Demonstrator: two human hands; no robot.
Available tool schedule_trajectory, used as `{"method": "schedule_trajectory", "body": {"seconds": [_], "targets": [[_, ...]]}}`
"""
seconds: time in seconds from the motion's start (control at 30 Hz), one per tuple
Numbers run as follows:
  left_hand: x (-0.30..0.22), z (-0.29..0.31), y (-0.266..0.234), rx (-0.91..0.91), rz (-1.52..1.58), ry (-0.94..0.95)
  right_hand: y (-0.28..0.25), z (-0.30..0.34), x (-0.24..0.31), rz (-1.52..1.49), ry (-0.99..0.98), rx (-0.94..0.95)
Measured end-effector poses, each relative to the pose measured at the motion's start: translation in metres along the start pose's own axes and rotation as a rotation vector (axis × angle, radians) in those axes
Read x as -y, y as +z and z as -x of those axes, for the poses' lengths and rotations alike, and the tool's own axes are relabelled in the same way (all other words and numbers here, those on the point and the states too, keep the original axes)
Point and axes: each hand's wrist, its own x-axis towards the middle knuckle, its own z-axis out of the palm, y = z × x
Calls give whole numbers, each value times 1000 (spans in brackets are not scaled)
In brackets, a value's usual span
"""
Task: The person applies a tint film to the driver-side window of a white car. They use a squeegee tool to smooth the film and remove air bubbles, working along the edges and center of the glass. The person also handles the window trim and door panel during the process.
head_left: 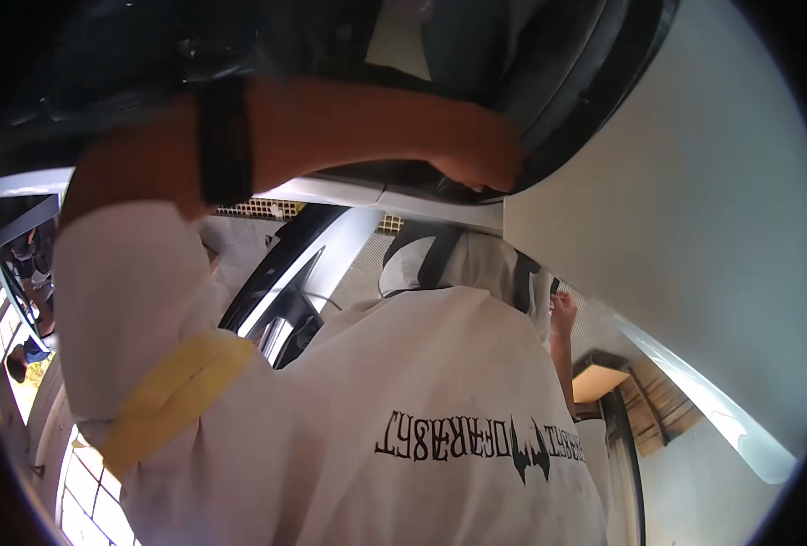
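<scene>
My left arm, with a black band [225, 141] around it, reaches across the upper part of the view. My left hand [479, 150] is closed and slightly blurred, its fingers curled down at the black trim [572, 123] of a vehicle's opening. Whatever lies inside those fingers is hidden. Lower down, beside my pale shirt [440, 364], hangs my right hand [563, 314]. Its fingers are bent inward, close to my light trousers with dark stripes [463, 259] and the pale panel; I cannot make out anything in them.
A large pale vehicle panel [667, 182] fills the right side. Below the dark opening runs a pale sill [331, 191]. Behind me are a glossy black-and-white vehicle part [303, 273] and yellow floor grating [262, 209]. Another person [35, 350] is at the far left.
</scene>
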Motion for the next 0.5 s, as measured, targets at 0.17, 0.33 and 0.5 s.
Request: {"method": "schedule_trajectory", "body": {"seconds": [0.17,0.33,0.5], "targets": [[17,-25,-20,-18,-8,201,10,28,34,-29,-46,-87],[23,-27,-3,-138,87,142,10,8,12,25,-93,-80],[19,-21,-9,-15,224,58,10,-24,-17,198,-291,-116]]}}
